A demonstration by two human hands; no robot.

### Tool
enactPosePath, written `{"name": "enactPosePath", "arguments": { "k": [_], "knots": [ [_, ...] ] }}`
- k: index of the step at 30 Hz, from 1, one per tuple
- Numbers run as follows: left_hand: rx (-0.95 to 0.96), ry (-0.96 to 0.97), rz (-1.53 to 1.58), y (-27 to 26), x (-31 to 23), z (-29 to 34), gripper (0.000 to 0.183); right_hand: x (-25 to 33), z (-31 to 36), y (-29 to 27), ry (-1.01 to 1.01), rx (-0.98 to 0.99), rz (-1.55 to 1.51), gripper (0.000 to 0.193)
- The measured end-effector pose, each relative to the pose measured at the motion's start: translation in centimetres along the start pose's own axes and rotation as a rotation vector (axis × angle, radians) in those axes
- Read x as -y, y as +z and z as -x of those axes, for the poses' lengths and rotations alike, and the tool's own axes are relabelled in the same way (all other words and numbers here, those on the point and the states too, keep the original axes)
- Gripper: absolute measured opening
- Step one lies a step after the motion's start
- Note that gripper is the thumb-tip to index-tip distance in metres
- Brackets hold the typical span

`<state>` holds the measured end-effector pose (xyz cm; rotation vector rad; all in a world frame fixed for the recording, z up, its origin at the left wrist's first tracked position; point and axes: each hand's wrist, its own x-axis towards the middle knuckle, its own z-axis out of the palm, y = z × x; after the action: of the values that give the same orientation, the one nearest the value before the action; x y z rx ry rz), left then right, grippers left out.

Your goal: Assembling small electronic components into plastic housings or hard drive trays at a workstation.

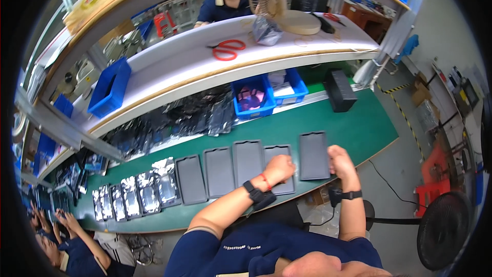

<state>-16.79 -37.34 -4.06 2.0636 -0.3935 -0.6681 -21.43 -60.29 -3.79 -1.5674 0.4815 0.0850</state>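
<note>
Dark grey shallow rectangular trays stand in a row along the green bench. My right hand [341, 162] is closed at the right edge of the rightmost tray [313, 155], its fingers partly hidden behind that edge. My left hand [280, 169] is over the neighbouring tray [283, 189], fingers curled in; what they hold, if anything, is hidden. To its left lie more trays: a large one [248, 161], another [218, 172] and one further along [191, 179]. Beyond these, several trays hold shiny silver pouches [166, 182].
Blue bins [252, 103] and a black box [340, 90] stand at the bench's back. Black bags [179, 115] lie under the shelf [179, 51], which carries red-handled scissors [228, 50]. A black fan [447, 231] is at right. Co-workers sit opposite and at lower left.
</note>
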Motion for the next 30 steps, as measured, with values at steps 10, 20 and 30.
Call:
{"name": "enactPosePath", "arguments": {
  "k": [10, 20, 30],
  "knots": [
    [-0.147, 0.167, 0.024, -6.0, -1.5, 2.7, 0.027, 9.5, -7.6, -1.3, -0.802, -0.679, 0.714, 0.034],
    [0.023, 0.211, -0.031, -2.0, -10.1, -13.7, 0.034, 4.7, -17.8, -4.2, -0.599, -0.618, 0.219, 0.038],
    [-0.003, 0.259, 0.369, 3.5, -10.4, -19.4, 0.041, 2.5, -13.8, -3.3, -0.712, -0.783, 0.279, 0.023]
  ]
}}
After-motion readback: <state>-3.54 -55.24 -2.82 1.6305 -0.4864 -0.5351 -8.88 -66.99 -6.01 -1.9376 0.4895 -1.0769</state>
